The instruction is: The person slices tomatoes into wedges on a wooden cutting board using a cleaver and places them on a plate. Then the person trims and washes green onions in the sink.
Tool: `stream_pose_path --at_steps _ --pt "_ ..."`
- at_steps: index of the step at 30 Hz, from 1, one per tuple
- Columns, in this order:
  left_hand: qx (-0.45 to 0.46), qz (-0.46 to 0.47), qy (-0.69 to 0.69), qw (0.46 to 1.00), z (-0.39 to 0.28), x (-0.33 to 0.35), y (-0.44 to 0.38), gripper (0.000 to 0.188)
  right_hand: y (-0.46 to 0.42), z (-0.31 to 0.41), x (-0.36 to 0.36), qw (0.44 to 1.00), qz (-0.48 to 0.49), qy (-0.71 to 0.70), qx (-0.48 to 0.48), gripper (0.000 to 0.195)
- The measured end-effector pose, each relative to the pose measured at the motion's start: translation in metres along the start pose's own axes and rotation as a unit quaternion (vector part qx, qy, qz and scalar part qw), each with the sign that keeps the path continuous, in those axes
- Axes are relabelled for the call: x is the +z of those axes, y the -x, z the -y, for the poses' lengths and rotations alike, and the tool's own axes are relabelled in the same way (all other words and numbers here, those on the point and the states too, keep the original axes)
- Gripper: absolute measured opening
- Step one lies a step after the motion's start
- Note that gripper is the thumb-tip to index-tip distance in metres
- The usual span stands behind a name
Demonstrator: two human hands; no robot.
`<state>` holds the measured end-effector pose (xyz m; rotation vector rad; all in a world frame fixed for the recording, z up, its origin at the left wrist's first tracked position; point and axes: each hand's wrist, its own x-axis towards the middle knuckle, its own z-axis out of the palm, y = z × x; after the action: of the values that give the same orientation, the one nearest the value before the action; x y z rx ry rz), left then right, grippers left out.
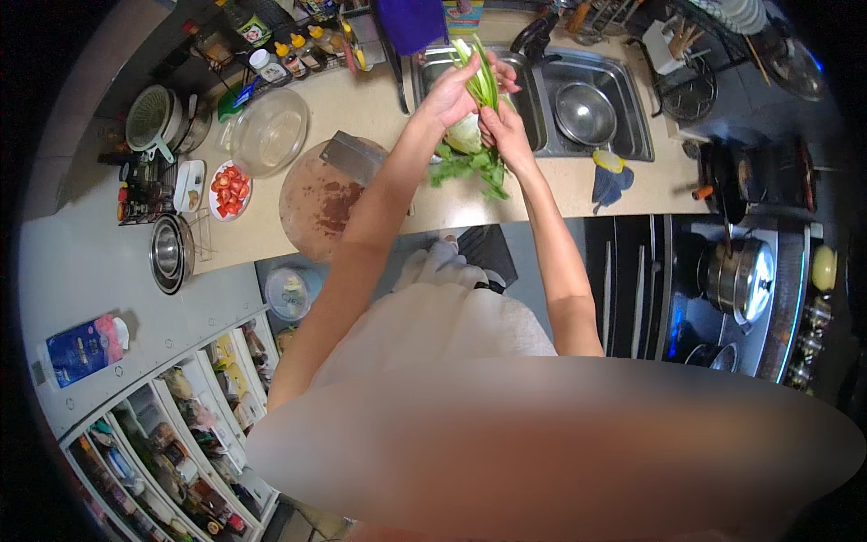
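Over the left sink basin [528,122], my left hand [448,96] holds a bunch of leafy green stalks [482,85], thumb in front and fingers behind. Lower on the same bunch, the fingers of my right hand [504,132] pinch the stalks. Green leaves [474,168] hang from the bunch over the counter's front part. A pale, cabbage-like vegetable [465,135] shows beneath my hands, partly hidden by them. To the left, a cleaver [352,157] lies flat on a round, stained cutting board [305,196]; my left forearm covers part of both.
A plate of cut tomatoes [230,192] and a large clear bowl [269,132] stand left of the board. The right basin holds a metal bowl [585,114]. A blue cloth [613,186] lies at the counter edge. A lidded pot [742,280] sits on the stove at right.
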<state>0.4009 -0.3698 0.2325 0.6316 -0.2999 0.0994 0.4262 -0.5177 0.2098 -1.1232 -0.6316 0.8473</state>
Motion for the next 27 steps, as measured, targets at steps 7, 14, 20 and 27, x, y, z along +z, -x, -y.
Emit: stream_pose_path --at_steps 7,14,20,27 --pt "0.022 0.034 -0.084 0.996 -0.015 -0.019 -0.019 0.055 -0.036 0.005 -0.033 0.976 0.072 -0.193 0.070 0.025" --pt "0.035 -0.050 -0.047 0.997 0.010 -0.039 -0.042 0.046 -0.057 -0.004 -0.066 0.906 0.138 -0.376 0.140 0.027" --pt "0.038 -0.148 -0.093 0.984 0.046 -0.060 -0.053 0.044 -0.066 -0.030 -0.092 0.897 0.116 -0.384 0.186 0.026" --pt "0.033 -0.281 -0.177 0.943 0.073 -0.092 -0.070 0.031 -0.084 -0.054 -0.123 0.913 0.078 -0.314 0.250 0.025"
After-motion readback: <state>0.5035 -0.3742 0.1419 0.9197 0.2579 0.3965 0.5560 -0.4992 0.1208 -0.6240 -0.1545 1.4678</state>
